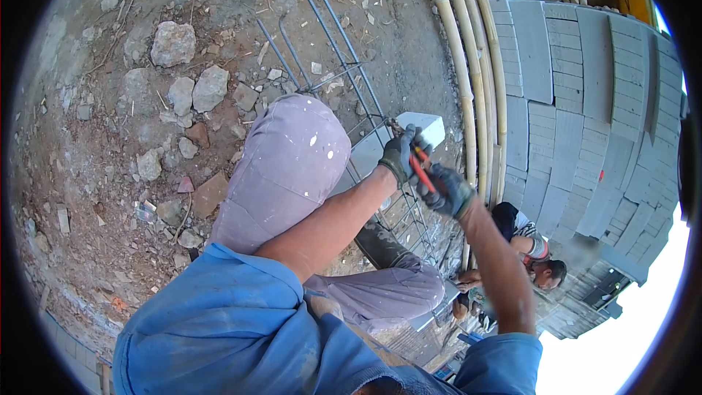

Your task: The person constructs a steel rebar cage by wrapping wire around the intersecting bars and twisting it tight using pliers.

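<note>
A steel rebar cage (353,73) of long bars and square ties runs along the ground past my knees. My left hand (398,158), in a dark grey glove, is closed beside the cage's bars; what is inside its fingers is hidden. Close by, my right hand (451,192), also gloved, is wrapped round pliers with red handles (420,171). The pliers' head points toward my left hand, and its jaws are hard to make out. Just beyond the hands, a white block (425,126) sits under or beside the cage.
Long bamboo poles (468,66) lie to the right of the cage, before stacked grey blocks (563,102). Another person (537,260) crouches at the lower right near the cage. Stones (173,44) and rubble cover the dirt on the left.
</note>
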The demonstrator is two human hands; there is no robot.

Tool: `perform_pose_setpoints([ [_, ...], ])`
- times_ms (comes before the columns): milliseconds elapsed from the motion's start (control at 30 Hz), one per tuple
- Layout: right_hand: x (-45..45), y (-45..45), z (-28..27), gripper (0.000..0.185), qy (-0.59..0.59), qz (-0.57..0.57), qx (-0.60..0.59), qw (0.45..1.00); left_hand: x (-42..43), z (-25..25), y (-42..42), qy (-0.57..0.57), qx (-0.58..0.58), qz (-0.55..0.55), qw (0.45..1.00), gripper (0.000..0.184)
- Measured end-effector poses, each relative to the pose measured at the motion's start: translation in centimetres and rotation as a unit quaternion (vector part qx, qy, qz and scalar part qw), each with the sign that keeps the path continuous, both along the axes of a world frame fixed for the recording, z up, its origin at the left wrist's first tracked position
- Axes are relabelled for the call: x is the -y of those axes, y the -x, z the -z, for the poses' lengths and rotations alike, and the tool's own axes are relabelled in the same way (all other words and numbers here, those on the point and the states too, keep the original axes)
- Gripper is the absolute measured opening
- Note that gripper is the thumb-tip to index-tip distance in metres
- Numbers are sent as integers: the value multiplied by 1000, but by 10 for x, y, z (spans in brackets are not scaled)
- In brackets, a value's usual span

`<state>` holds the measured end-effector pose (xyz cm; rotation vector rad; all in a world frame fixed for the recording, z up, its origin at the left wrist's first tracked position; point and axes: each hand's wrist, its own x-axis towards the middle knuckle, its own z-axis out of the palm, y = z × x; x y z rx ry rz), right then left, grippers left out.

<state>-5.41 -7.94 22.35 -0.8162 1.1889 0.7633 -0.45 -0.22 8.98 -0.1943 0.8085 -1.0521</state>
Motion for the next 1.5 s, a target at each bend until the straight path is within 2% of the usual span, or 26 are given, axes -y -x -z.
perform_pose_setpoints([
  [33, -1, 14, 4, 40, -10, -3, 11, 1000, 11, 15, 13, -13, 42, 3, 999, 29],
  [67, -4, 17, 4, 46, 91, -107, -9, 990, 23, 28, 18, -25, 21, 2, 999, 28],
  [100, -8, 22, 5, 46, 89, -101, -9, 991, 25, 26, 16, -26, 22, 8, 999, 28],
  [167, -18, 28, 6, 49, 201, -163, 60, 964, 31, 21, 10, -194, 148, 183, 952, 26],
  [200, -27, 22, 4, 40, 267, -298, 87, 912, 37, 24, 12, -282, 222, 178, 916, 31],
  [233, -27, 25, 13, 40, 267, -297, 89, 912, 39, 24, 11, -282, 224, 178, 916, 31],
  [267, -23, 34, 30, 32, 401, -439, 87, 800, 40, 26, 11, -304, 230, 162, 910, 33],
  [300, -19, 40, 45, 28, 515, -557, 81, 646, 41, 26, 12, -325, 238, 145, 904, 35],
  [333, -24, 38, 53, 22, 480, -453, 46, 750, 42, 25, 14, -325, 244, 147, 902, 35],
  [367, -30, 39, 54, 22, 482, -448, 51, 751, 41, 24, 15, -329, 312, 152, 878, 37],
  [433, -54, 38, 39, 16, 380, -197, 22, 904, 39, 19, 22, -332, 441, 161, 818, 41],
  [467, -61, 49, 40, 17, 397, -172, 85, 897, -6, -44, -4, -266, 396, 213, 853, 40],
  [633, -95, 111, 33, 27, 385, 67, 205, 897, -14, -45, 36, -81, 464, 205, 858, 27],
  [700, -107, 129, 21, 31, 158, 271, 308, 898, -23, -42, 47, 11, 553, 226, 802, 24],
  [767, -111, 154, 37, 41, 151, 281, 361, 876, -35, -43, 52, 64, 516, 255, 815, 23],
  [833, -117, 165, 43, 51, 62, 314, 384, 866, -46, -45, 51, 130, 456, 240, 847, 23],
  [900, -133, 160, 45, 61, 53, 349, 396, 848, -59, -44, 48, 116, 467, 254, 839, 22],
  [967, -143, 158, 49, 62, 43, 335, 358, 871, -75, -42, 49, 10, 546, 280, 789, 24],
  [1033, -155, 154, 57, 53, 72, 337, 387, 856, -92, -47, 51, -39, 530, 297, 793, 23],
  [1100, -164, 152, 66, 42, 116, 299, 408, 855, -102, -40, 52, -82, 660, 227, 711, 23],
  [1167, -168, 156, 95, 34, 135, 300, 390, 860, -111, -49, 51, -88, 672, 236, 697, 23],
  [1233, -165, 162, 101, 31, 341, 6, 367, 865, -120, -50, 53, -127, 674, 245, 685, 23],
  [1300, -167, 166, 98, 30, 282, 73, 379, 878, -126, -42, 48, -127, 676, 290, 666, 33],
  [1367, -163, 170, 84, 31, 297, 94, 413, 856, -128, -35, 43, -58, 508, 314, 800, 45],
  [1433, -153, 176, 83, 32, 275, 178, 452, 830, -133, -43, 41, -4, 532, 322, 783, 54],
  [1500, -140, 185, 66, 33, 197, 311, 347, 863, -133, -48, 42, 0, 512, 302, 804, 57],
])
